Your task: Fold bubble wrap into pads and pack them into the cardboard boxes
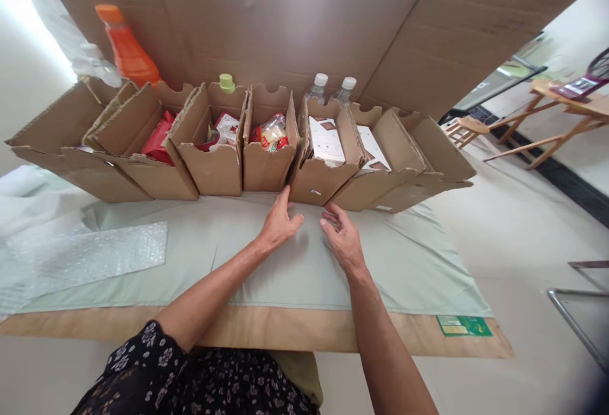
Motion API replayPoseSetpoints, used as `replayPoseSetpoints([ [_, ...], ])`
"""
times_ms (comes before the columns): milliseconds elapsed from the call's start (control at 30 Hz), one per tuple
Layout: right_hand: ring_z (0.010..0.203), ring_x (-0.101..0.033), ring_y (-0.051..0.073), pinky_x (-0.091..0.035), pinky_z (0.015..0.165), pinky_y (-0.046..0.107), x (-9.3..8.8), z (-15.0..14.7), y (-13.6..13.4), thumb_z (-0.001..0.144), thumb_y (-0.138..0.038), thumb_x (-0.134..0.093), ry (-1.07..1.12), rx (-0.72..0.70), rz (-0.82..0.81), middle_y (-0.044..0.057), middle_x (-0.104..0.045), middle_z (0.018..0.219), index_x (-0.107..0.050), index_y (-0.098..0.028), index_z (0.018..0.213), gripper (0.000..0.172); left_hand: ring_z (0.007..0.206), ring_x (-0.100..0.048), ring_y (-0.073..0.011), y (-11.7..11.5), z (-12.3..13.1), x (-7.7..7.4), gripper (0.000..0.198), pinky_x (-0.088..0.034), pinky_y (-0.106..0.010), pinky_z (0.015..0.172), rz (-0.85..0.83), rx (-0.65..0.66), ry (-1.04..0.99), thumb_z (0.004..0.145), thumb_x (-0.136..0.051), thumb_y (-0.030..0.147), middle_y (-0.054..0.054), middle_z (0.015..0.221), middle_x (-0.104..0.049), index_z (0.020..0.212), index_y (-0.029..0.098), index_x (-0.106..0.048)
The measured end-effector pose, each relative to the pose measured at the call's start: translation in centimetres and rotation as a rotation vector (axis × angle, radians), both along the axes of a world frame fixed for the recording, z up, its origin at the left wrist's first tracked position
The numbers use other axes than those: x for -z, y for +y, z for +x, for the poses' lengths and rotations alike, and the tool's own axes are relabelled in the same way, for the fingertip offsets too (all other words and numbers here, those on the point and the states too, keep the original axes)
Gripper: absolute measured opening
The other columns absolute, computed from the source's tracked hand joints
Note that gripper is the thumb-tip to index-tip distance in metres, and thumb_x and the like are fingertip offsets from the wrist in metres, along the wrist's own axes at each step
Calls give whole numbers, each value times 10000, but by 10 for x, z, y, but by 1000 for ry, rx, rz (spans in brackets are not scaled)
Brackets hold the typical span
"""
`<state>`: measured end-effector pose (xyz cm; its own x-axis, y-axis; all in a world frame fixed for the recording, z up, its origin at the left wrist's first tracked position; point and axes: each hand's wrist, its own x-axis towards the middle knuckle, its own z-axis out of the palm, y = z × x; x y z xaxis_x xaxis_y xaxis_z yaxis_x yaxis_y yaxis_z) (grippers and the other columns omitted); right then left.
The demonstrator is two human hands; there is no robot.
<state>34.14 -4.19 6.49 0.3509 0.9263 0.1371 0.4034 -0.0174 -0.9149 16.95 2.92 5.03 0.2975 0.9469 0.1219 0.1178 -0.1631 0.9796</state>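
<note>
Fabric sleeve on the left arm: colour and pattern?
Black fabric sleeve with a pale floral print; it shows best in the head view, lower left.

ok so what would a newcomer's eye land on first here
Likely the bright orange bottle at the back left, behind the curved row of open cardboard boxes. Next, the left hand and right hand, both empty, just in front of the middle boxes.

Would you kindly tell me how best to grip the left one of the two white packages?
Probably by the upper edges of the left white package, with the fingers coming from above on the near side: it sits inside a cardboard bin whose tall side walls flank it, while the lower front wall leaves easier access.
</note>
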Motion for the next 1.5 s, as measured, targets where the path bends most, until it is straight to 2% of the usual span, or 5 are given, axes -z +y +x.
replayPoseSetpoints([
  [400,740,-679,221,-528,802,367,-124,-96,89,941,-222,-530,-729,-142,66,39,-734,806,-619,-229,1407,475,997,-748,-231,-129,-111,-29,361,-628,-296,653,20,220,187,913,-561,207,-118,1263,-737,1240,226,-714],
  [567,739,-685,222,-472,719,302,-118,-106,88,972,-251,-496,-820,-90,62,59,-745,780,-743,-214,1021,255,922,-742,-214,-144,-144,-38,277,-647,-337,780,45,79,219,922,-558,212,-68,1021,-787,1112,237,-757],
  [933,720,-715,193,-573,694,335,-106,-40,-132,935,-249,-682,-533,-156,306,16,-787,865,-785,-312,1015,144,994,-737,-221,-142,-187,-43,309,-636,-363,833,84,-265,159,923,-617,266,-92,1199,-725,1216,234,-708],
  [1100,1072,-745,271,-617,857,441,-77,6,-177,894,-352,-756,-137,93,265,88,-719,1348,-434,-409,1578,758,1369,-575,-318,-120,-167,-45,733,-553,-513,1062,104,-252,126,882,-674,311,-146,1543,-535,1566,280,-414],
  [1500,955,-726,330,-588,864,462,-18,-22,-104,851,-621,-694,-185,-28,-53,134,-787,1006,-728,-191,1007,459,1281,-619,-284,-118,-131,-33,703,-581,-461,1055,16,-228,30,876,-652,264,-131,1511,-543,1543,251,-431],
])
